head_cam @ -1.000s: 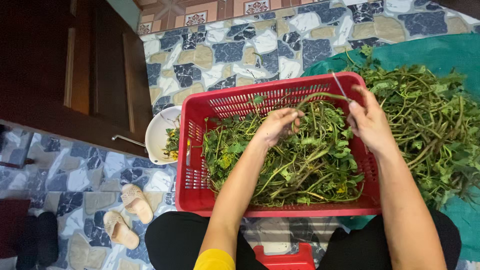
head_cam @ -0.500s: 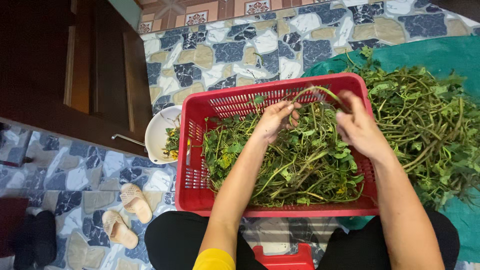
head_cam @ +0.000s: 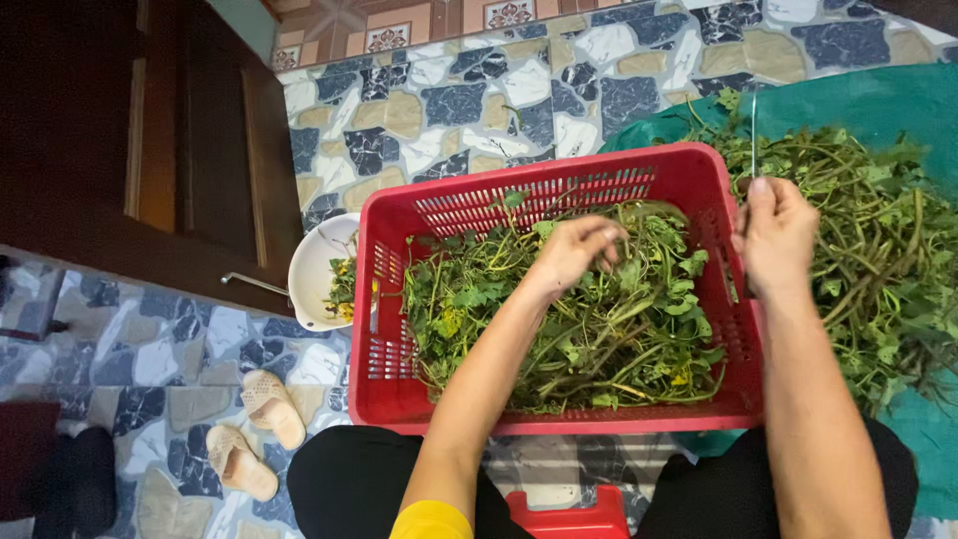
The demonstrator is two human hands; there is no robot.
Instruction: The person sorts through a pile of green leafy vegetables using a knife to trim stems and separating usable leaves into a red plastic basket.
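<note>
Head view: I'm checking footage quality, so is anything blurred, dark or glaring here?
Head view: even soft light, no harsh glare; the red crate and greens are sharp; the left hand is slightly soft at the fingertips; the right hand is clear; the wooden door at left falls into deep shadow.

I see a patchwork stone-tile floor (head_cam: 469,110) carrying a red slotted plastic crate (head_cam: 559,200), with a white bowl (head_cam: 314,274) just left of it, beige sandals (head_cam: 254,434) lower left, and a green tarp (head_cam: 858,100) right of it.
</note>
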